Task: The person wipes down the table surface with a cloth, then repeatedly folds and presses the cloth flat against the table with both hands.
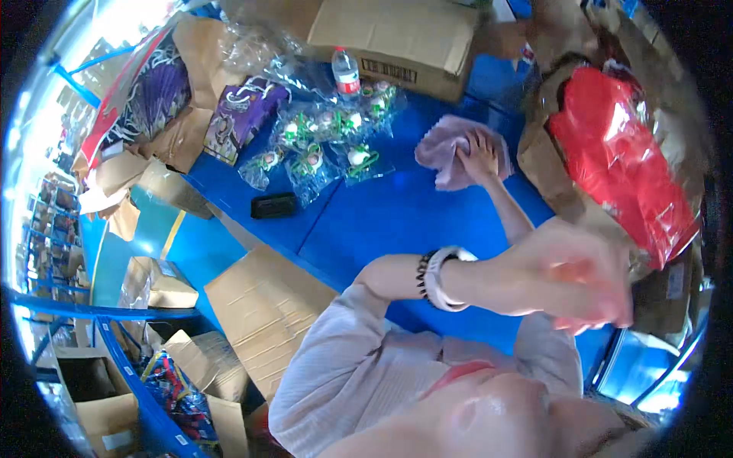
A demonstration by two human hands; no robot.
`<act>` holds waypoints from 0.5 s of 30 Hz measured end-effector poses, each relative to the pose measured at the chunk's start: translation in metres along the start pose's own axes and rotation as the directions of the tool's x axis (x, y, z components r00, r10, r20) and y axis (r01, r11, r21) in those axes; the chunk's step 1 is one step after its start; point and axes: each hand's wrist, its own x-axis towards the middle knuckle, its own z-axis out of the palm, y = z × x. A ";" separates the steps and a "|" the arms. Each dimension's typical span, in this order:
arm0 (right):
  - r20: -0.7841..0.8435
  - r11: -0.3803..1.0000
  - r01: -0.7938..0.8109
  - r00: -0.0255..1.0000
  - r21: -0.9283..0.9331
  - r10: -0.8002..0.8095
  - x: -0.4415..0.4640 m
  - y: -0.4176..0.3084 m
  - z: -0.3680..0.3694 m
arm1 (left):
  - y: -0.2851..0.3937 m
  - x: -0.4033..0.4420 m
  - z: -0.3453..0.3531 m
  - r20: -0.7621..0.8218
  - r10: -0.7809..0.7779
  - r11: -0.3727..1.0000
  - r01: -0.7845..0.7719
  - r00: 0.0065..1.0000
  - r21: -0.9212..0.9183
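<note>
My right hand point(479, 155) lies on a pink cloth point(441, 150) on the blue table point(355, 229), its fingers stretched out and apart. Close to the camera, my left hand point(576, 278) is raised across my body, with a white band and a dark beaded bracelet at the wrist. Motion blurs its fingers, so what they hold, if anything, is unclear. To the left of the cloth are several clear plastic packets point(311, 159) with small green and white items inside. A small black tray point(273, 204) sits near the table's left edge.
A water bottle point(346, 72) stands before a large cardboard box point(393, 38). Purple printed bags point(243, 114) lie at the far left. On the right, a carton point(544, 156) holds red plastic-wrapped goods point(611, 153). Flattened cardboard point(263, 313) and open boxes point(107, 424) are at the lower left.
</note>
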 end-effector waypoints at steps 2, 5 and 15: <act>-0.006 1.000 -0.003 1.000 0.003 0.004 0.000 -0.001 0.003 | 0.003 0.016 0.010 -0.010 -0.050 0.998 0.051 0.999 0.040; -0.026 1.000 -0.014 1.000 0.007 0.015 0.000 0.002 0.004 | -0.006 0.023 0.019 0.006 -0.076 0.997 0.076 0.997 0.026; -0.007 0.999 -0.044 0.999 -0.011 0.044 -0.003 -0.006 0.000 | -0.045 0.034 0.032 0.091 -0.038 0.997 0.044 0.995 -0.061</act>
